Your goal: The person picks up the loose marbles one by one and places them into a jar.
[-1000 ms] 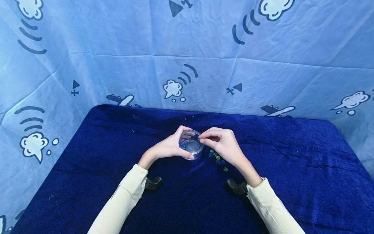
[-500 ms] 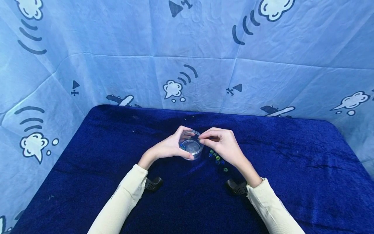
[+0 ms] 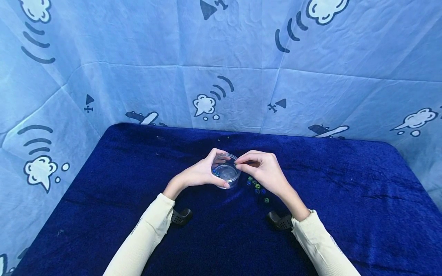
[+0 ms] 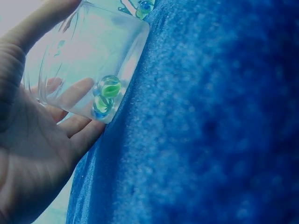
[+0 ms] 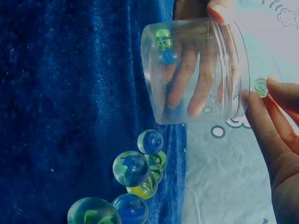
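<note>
A clear, open-topped plastic jar is gripped round its side by my left hand, thumb on the near side and fingers round the far side. Inside, a few blue and green glass marbles lie together at the bottom on the left-hand side. Finger and thumb of my right hand pinch one greenish marble at the jar's rim, outside the mouth in the right wrist view. Beneath and beside that hand, several loose glass marbles lie in a cluster on the blue cloth.
Dark blue plush cloth covers the table. Black perforated wrist pieces show beneath both cuffs. A light blue printed curtain hangs behind the table's far edge.
</note>
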Tool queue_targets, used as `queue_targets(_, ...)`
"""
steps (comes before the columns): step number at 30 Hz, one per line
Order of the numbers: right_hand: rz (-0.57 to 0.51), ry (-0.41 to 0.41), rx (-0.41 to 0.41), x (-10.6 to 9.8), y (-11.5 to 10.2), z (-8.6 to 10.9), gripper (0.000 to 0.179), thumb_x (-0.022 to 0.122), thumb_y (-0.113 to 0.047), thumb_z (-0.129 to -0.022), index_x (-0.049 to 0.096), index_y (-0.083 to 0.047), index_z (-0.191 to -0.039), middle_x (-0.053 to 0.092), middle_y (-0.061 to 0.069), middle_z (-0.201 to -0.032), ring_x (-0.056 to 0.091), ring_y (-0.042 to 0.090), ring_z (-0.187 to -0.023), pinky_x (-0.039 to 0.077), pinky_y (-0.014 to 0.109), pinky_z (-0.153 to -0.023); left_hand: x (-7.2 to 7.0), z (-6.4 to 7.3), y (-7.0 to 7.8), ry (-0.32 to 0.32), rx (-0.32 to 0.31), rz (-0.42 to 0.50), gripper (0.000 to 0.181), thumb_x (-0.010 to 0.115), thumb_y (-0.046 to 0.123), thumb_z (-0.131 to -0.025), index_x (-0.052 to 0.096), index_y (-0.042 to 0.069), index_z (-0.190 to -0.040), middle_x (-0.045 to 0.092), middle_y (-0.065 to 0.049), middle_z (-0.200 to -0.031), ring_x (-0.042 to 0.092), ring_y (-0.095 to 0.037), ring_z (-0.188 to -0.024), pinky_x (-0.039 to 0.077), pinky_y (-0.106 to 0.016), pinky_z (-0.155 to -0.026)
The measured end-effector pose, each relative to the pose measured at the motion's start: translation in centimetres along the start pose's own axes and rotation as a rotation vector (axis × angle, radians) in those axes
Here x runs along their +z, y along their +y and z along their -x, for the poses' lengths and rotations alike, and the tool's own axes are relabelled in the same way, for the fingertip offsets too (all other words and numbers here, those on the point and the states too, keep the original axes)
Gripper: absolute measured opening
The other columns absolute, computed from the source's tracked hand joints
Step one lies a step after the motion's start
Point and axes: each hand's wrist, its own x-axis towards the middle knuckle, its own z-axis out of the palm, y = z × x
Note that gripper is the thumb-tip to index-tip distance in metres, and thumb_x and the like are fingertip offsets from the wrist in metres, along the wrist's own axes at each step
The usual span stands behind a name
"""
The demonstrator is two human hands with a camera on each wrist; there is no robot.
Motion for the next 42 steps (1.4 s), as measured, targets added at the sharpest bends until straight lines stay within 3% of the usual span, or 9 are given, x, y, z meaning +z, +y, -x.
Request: queue_targets(42, -0.02, -0.023, -0.007, -0.03, 0.11, -0.02, 0.005, 0.079, -0.001, -0.09, 0.081, -0.002, -0.094, 0.076, 0.004, -0.097, 0.071, 0.019, -0.093, 0.059, 0.024, -0.08, 0.08, 0.03, 0.05, 0.002, 0.002, 0.005, 0.091, 0.089, 0.011, -0.079, 0.032, 0.008, -0.149, 0.049, -0.008, -0.153, 0.047, -0.024, -0.141, 0.04, -0.04, -0.115)
